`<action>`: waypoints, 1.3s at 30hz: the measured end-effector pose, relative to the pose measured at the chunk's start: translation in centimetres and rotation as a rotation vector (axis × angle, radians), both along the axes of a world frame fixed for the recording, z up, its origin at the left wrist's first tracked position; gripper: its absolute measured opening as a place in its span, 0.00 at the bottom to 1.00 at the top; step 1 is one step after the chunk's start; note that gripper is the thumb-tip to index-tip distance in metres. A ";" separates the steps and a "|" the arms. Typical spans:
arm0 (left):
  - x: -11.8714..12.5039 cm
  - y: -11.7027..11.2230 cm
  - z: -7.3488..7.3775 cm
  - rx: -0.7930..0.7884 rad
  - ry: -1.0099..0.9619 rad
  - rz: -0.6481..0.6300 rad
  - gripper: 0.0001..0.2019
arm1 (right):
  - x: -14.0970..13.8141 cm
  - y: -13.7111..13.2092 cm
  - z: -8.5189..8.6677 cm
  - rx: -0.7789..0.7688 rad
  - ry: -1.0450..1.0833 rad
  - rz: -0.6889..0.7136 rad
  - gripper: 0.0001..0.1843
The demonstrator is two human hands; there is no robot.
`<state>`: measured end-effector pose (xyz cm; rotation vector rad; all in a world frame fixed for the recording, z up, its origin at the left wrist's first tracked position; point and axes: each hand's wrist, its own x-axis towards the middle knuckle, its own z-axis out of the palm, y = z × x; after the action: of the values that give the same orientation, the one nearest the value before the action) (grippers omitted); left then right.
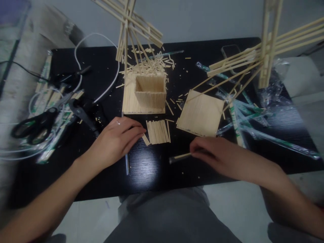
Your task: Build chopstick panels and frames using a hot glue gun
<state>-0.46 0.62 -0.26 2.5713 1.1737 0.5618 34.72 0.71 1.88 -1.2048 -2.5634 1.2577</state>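
several wrappers (283, 143), green print unreadable; right hand (215, 154) pinches stick (182, 156); left hand (117, 139) touches short stick (146, 139), grip unclear

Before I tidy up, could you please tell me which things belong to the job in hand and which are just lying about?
Seemingly in the job:
row of short sticks
stick box
flat stick panel

Seemingly lying about:
scissors
white cable
plastic wrappers

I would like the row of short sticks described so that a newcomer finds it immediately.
On the black table, find the open stick box. Nearer the camera, right of the left hand, lies a flat row of short sticks. Neat alignment distinguishes it from the heap of stick pieces behind the box, visible gaps from the square panel.
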 end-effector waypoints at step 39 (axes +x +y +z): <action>-6.4 -5.8 5.3 -0.024 -0.079 0.813 0.18 | -2.0 -1.4 -0.5 0.041 0.021 -0.193 0.21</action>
<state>-6.83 -5.14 4.99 1.9377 2.1608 0.7772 32.69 -0.74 1.37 -1.3844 -2.3779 1.1646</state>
